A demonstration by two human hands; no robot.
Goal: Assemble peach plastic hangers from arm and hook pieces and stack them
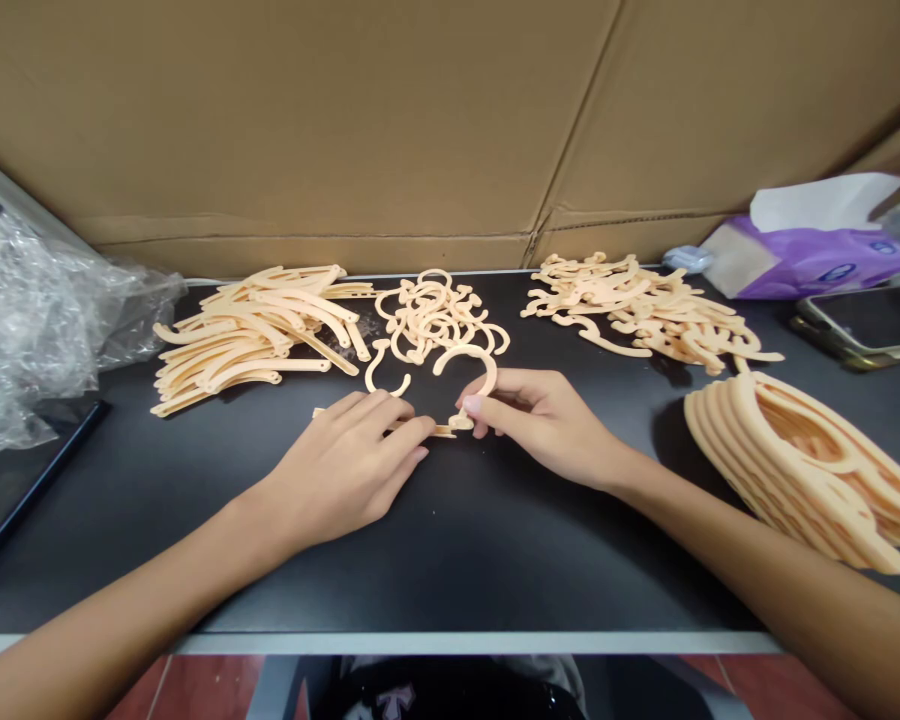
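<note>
Left hand (367, 455): fingers closed over a beige strip (442, 432)
Right hand (536, 412): fingers pinch a hook (490, 371) beside the strip's end
Bench (480, 560): more hooks (433, 318) piled beyond

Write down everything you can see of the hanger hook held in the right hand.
The hanger hook is pale peach, smooth and plastic-looking: an open, curved arc with a wider base. It stands roughly upright over the black tabletop, opening leftward in the picture. The right hand pinches it near the base. That base sits by a slim hanger piece in the left hand; contact is unclear.
</note>
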